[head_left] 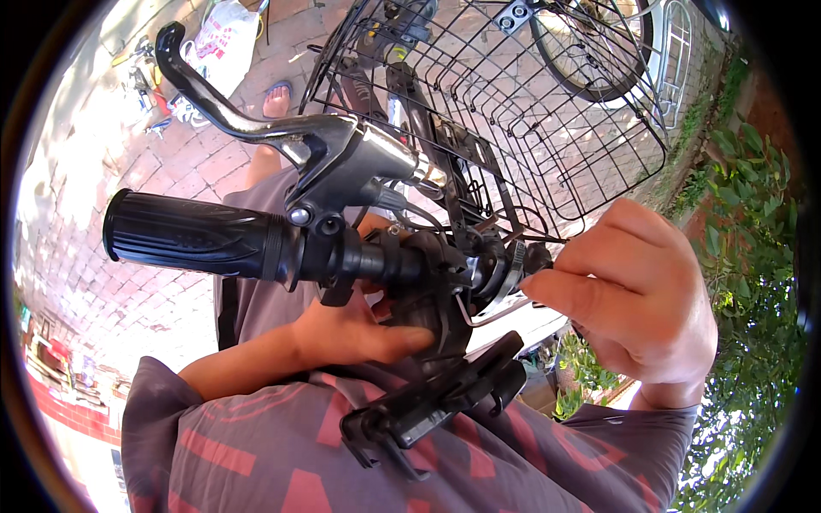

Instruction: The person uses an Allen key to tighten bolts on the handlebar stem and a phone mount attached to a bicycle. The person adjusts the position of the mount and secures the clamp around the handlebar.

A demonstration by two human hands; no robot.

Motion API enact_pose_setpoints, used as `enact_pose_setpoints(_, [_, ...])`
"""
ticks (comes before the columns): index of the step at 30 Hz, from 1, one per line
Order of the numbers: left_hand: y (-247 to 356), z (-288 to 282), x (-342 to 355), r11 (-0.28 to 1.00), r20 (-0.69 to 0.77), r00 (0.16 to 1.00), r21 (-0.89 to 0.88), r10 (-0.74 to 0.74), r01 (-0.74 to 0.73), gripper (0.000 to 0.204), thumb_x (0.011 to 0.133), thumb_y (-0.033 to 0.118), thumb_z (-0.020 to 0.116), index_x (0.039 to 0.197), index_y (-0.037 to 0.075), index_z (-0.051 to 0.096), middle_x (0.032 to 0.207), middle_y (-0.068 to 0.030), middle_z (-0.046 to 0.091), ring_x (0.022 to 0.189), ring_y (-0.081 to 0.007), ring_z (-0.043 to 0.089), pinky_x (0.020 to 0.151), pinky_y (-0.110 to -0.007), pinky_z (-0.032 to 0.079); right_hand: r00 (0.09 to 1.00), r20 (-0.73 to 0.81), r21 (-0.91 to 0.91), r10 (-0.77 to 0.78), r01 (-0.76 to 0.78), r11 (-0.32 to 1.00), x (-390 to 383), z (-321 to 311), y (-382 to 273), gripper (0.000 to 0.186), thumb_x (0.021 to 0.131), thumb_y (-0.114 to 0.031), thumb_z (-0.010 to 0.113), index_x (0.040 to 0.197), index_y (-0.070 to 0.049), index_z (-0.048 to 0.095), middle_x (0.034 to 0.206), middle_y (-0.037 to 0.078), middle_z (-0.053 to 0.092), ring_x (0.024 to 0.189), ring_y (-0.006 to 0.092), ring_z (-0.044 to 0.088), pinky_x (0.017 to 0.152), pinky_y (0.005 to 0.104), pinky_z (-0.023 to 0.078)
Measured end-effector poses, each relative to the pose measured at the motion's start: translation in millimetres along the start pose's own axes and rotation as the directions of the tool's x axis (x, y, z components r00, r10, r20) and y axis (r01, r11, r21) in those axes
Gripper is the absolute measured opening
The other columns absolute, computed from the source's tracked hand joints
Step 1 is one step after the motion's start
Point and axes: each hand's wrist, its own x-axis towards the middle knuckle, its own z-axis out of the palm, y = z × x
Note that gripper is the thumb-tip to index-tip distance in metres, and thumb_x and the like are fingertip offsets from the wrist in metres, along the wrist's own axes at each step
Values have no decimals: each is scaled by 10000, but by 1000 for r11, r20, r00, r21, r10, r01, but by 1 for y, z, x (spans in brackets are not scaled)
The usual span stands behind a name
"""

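Note:
A bicycle handlebar crosses in front of me, with a ribbed black grip (197,235) at its left end and a brake lever (282,132) above it. My left hand (351,329) wraps round a black mount (440,321) beneath the bar; its thumb lies along the front and its other fingers are partly hidden behind. A black phone-holder-like cradle (436,406) hangs from this mount. On the right, my right hand (633,291) pinches the far end of a thin bent hex key (496,320). Its short end meets the clamp area beside the bar.
Beyond the handlebar is a black wire basket (547,111), with a wheel (594,47) behind it. Tools (158,94) and a white plastic bag (227,38) lie on the brick paving at far left. Leafy bushes (748,222) line the right side.

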Motion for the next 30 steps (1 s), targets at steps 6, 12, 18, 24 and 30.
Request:
enact_pose_setpoints(6, [3,4,-3,1000,-36,999,-11,3,-3,857,714,160,852,1408,87,354,1311,-91,536,1234,-211,561,989,-366,518,1000,-29,1,2,-2,1000,-3,0,1,310,600,-113,720,905,-61,741,768,38,636,641,222,538,532,345,387])
enact_pose_setpoints(12, [1,3,-2,999,-25,999,-4,39,-39,884,740,289,875,1319,78,241,1256,-133,507,1172,-210,561,1027,-390,476,999,-40,0,1,-1,1000,-1,4,1,295,608,-133,713,896,-74,743,754,26,628,641,216,533,539,343,383])
enact_pose_setpoints(18, [-4,3,0,994,-31,993,-23,110,-110,901,736,302,879,1318,76,229,1236,-142,514,1159,-221,585,1007,-394,506,999,-45,-15,8,-8,1000,1,1,2,287,604,-140,715,884,-85,750,751,19,627,633,211,528,537,338,381])
enact_pose_setpoints(24, [-4,-1,1,994,-9,994,10,109,-108,900,736,299,876,1314,73,225,1216,-157,530,1139,-243,619,1000,-401,529,1000,-17,-7,15,-15,1000,2,1,0,282,611,-145,711,883,-84,750,749,19,631,627,209,526,529,337,380])
enact_pose_setpoints(30, [-7,0,3,991,2,991,18,131,-131,902,742,306,876,1316,67,223,1225,-169,537,1161,-256,619,1015,-413,528,999,-15,-24,28,-29,999,1,-1,-1,286,621,-147,709,898,-88,749,757,21,631,629,211,521,535,336,382])
